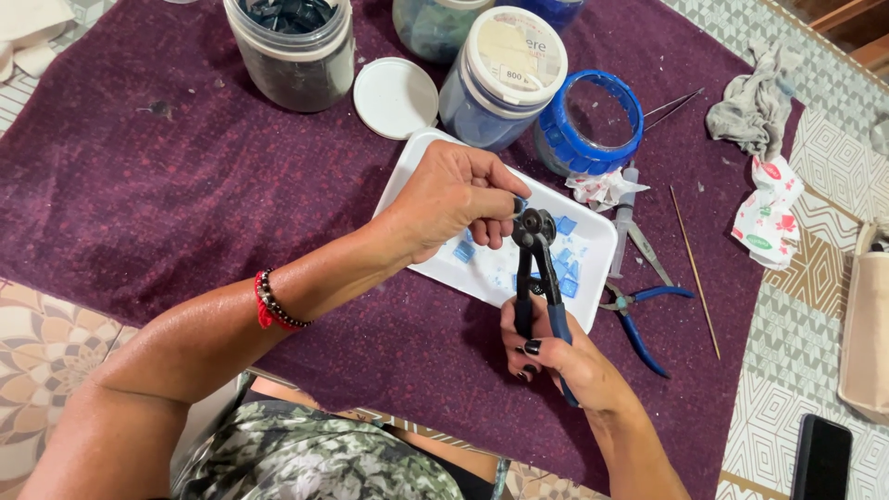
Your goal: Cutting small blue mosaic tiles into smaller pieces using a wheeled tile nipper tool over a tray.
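nippers point(537, 268) with dark wheel blades and blue-sleeved handles stood upright over a white tray point(417, 162), clasped low on the handles by the right hand point(551, 356), its dark-nailed fingers wrapped shut around both grips. left hand point(454, 199) reached in from the other side, fingertips pinched closed on what seemed to be a small blue tile piece point(520, 204) held right at the wheels, though the piece was mostly hidden by the thumb and fingers. beneath both hands the tray held loose blue tile bits point(565, 264), some directly under the tool and partly blocked by it. a red and dark beaded bracelet point(273, 304) sat on the left wrist.

just right of the right hand lay blue-handled pliers point(644, 315), with a thin wooden stick point(694, 273) a little further out and a crumpled patterned cloth point(767, 211) beyond that. past the left hand's knuckles stood a lidded jar of blue pieces point(503, 79), a loose white lid point(395, 97) next to it, a dark-filled jar point(292, 51) further left, and an open blue-rimmed jar point(590, 123) lying on its side. a grey rag point(755, 102) lay well off to the far right. everything rested on a purple cloth point(139, 185). a dark phone point(822, 458) lay near the right elbow, clear of the work.
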